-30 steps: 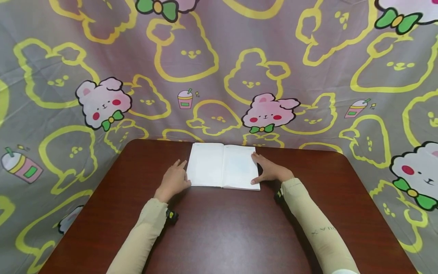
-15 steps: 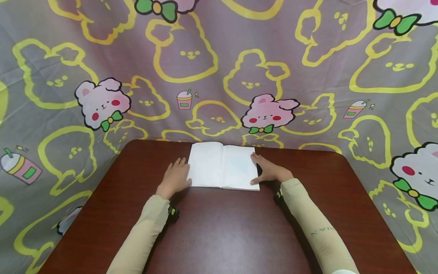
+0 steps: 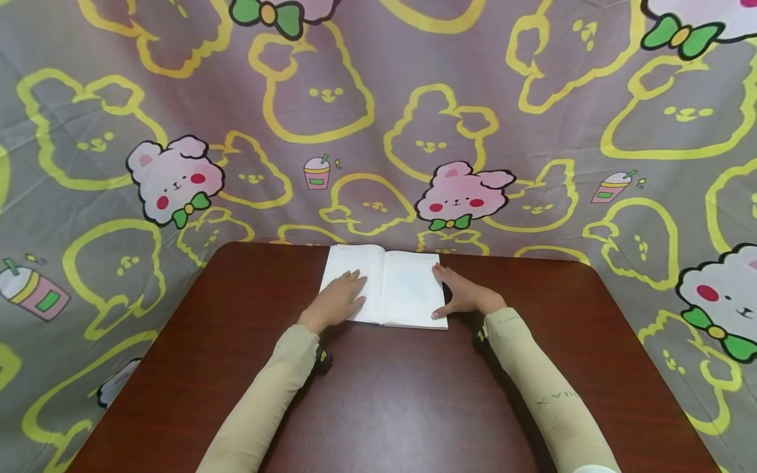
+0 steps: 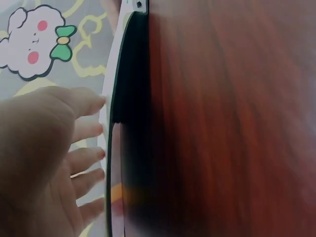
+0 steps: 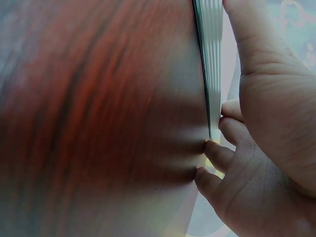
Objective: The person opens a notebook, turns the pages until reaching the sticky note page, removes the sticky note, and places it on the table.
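Starting at the left, my left hand (image 3: pixel 336 299) lies palm down over the left page (image 3: pixel 371 282) of the open book (image 3: pixel 391 292), fingers extended and slightly apart, with nothing gripped; in the left wrist view the fingers are nearly straight and reach to the paper's edge. The pressure this hand applies cannot be determined. The book rests near the far edge of the brown worktop (image 3: pixel 378 387), in front of the patterned curtain (image 3: pixel 355 79). I judge opening complete: both halves lie down on the worktop and no leaf stands upright. Flattening appears incomplete, since the left page bows up slightly beside the gutter (image 3: pixel 384 282), most visibly at its far end. To the right, the right page (image 3: pixel 414 289) lies flatter and carries faint marks too small to read. My right hand (image 3: pixel 468 292) spans the outer edge of that page, thumb toward the near corner and fingers farther up, spread wide and, I judge, steadying the book rather than clenched round it; the right wrist view shows the page block (image 5: pixel 213 54) next to the thumb and fingers. Outstanding, by my assessment: settling the left page evenly down to the gutter.
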